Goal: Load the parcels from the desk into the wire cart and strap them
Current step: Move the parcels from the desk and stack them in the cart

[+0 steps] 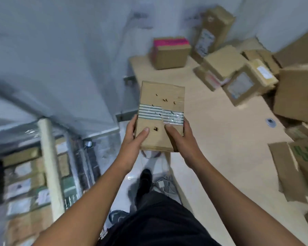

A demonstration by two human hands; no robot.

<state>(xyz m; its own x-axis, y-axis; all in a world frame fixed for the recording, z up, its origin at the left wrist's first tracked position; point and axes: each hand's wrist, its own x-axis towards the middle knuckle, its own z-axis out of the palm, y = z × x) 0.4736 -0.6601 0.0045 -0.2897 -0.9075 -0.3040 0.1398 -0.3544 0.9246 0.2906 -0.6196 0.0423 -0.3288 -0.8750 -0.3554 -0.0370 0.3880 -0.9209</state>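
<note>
I hold a flat brown cardboard parcel (161,103) with a band of striped tape, in the air over the desk's left edge. My left hand (133,137) grips its left side, thumb on top. My right hand (180,139) grips its right side the same way. The light wooden desk (220,132) runs along the right and carries several more cardboard parcels (242,75) at its far end. The wire cart (75,157) stands at the lower left, blurred, with several parcels (23,178) stacked inside it.
A box with a pink top (170,52) sits at the desk's far left corner. Large cartons (297,96) crowd the desk's right side. A pale upright post (50,166) stands by the cart. Grey walls close the corner. My shoe (145,180) is on the white floor between cart and desk.
</note>
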